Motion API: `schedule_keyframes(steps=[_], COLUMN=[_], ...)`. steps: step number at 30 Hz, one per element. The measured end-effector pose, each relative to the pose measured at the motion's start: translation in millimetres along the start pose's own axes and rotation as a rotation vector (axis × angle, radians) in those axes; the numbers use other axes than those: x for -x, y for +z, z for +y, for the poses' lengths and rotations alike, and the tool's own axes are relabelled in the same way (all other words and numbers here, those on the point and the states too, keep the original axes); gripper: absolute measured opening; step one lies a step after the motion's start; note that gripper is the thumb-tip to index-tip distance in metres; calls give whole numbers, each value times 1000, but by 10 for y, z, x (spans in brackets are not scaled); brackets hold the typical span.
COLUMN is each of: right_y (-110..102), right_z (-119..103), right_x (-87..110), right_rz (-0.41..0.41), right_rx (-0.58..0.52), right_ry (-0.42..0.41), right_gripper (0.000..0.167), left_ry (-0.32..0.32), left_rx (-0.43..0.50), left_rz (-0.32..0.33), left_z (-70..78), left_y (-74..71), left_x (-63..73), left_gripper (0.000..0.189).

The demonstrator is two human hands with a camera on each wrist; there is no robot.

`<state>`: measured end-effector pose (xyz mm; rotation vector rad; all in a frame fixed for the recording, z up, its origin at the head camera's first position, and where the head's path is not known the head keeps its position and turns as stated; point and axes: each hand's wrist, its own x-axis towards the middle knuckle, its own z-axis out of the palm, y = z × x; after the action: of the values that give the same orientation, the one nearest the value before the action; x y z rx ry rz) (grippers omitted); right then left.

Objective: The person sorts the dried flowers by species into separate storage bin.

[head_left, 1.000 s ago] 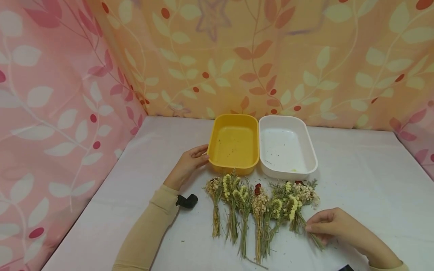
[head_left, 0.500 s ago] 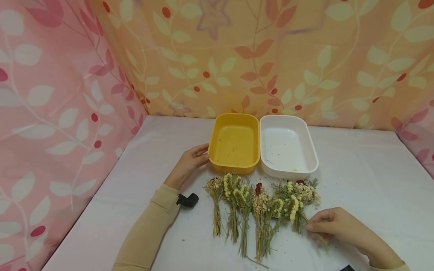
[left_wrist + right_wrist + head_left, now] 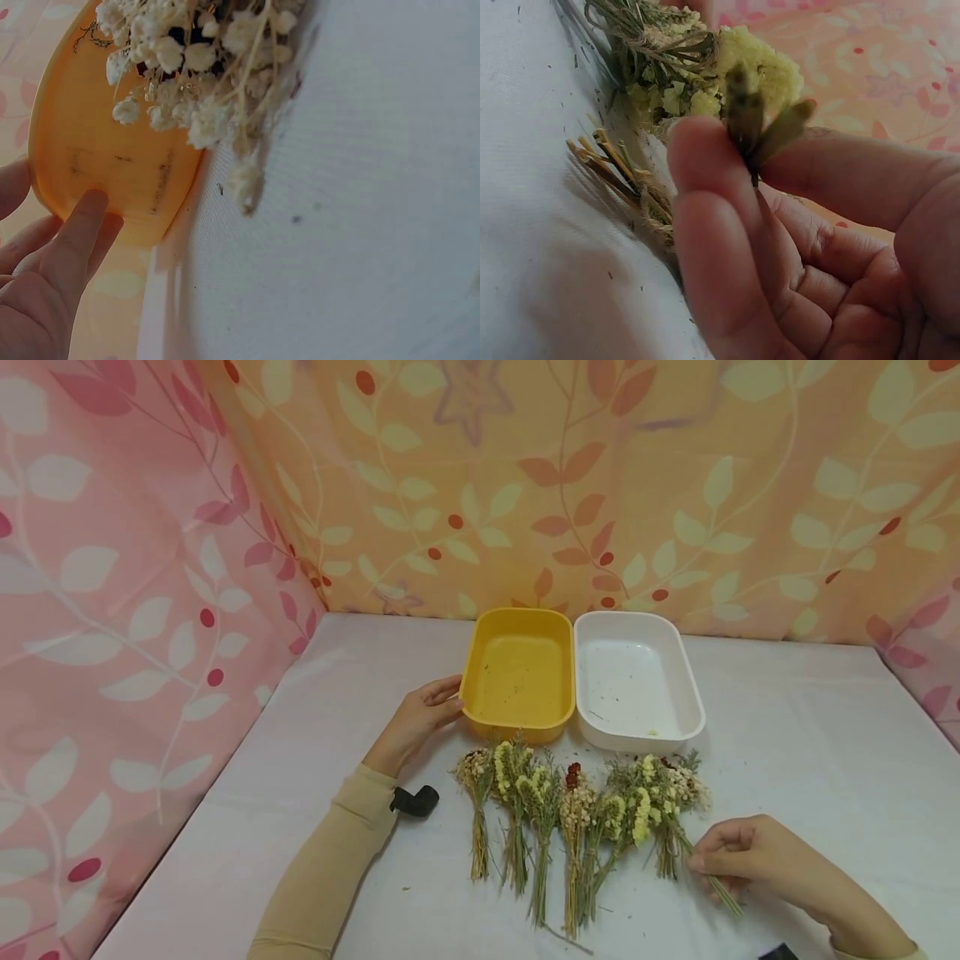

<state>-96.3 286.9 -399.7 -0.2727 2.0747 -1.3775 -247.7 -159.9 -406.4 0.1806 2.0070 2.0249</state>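
Note:
My left hand [image 3: 422, 720] rests its fairly straight fingers against the near left side of a yellow plastic tub [image 3: 517, 727]. In the left wrist view the fingertips [image 3: 91, 206] lie on the tub's outer wall. At the right, my right hand [image 3: 742, 860] pinches the green stems [image 3: 723, 893] of a dried-flower bunch between thumb and fingers; the cut stem ends [image 3: 754, 124] poke out in the right wrist view. Its yellow heads [image 3: 642, 817] lie leftward among other bunches. A bunch with cream flowers [image 3: 474, 766] lies just below the yellow tub.
A white tub [image 3: 637, 746] stands against the yellow one, crumbs in both. Several tied dried-flower bunches [image 3: 542, 860] lie in a row before them on the white cloth [image 3: 360, 668]. Patterned curtains [image 3: 420, 485] rise behind and at the sides.
My right hand has shifted slightly right, and the pinched stems have swung right with it, baring more of a neighbouring bunch's stems. The left hand stays at the yellow tub.

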Motion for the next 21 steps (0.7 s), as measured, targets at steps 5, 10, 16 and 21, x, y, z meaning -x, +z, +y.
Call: schedule_keyframes(steps=[5,10,16,21], right_y=[-18,-30,-44,-63], right_z=[-2,-28,-64,-69], right_x=[22,38,63,93], right_rz=[7,30,57,73], right_rx=[-1,19,36,39], right_ry=[-19,-1,26,41], right_gripper=[26,26,27,28], left_ry=[-2,-14,-22,-15], left_rx=[-12,-4,2,-4], left_rz=[-6,0,4,-6], left_z=[1,3,4,-3], left_y=[-1,0,0,-1], left_x=[4,2,3,-5], left_gripper=[53,53,53,54])
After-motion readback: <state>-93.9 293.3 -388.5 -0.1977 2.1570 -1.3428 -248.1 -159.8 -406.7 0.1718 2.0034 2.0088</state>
